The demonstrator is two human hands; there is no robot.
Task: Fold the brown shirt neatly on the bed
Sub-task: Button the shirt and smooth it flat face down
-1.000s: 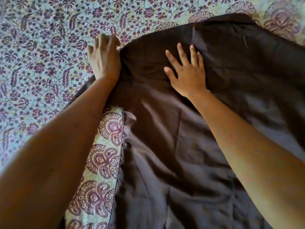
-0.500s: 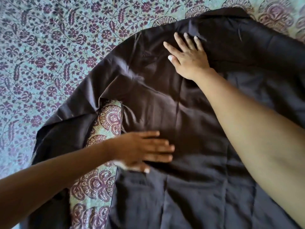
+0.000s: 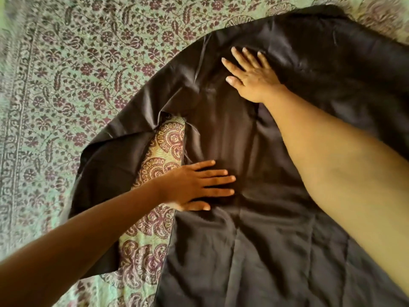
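The brown shirt (image 3: pixel 254 251) lies spread across the bed, filling the middle and right of the head view. One sleeve (image 3: pixel 106 173) stretches out to the left, creased near the armpit. My left hand (image 3: pixel 197 187) lies flat on the shirt's side near the armpit, fingers apart and pointing right. My right hand (image 3: pixel 252 74) presses flat on the upper part of the shirt near the shoulder, fingers spread. Neither hand grips the cloth.
The bed is covered by a pale green sheet with a maroon flower print (image 3: pixel 77 74). A strip of its paisley border (image 3: pixel 155 218) shows between the sleeve and the shirt body. The sheet's edge band runs down the far left.
My left hand let go of the shoulder edge at the top and came down onto the shirt's side. The sleeve now lies out to the left. My right hand stayed near the shoulder.
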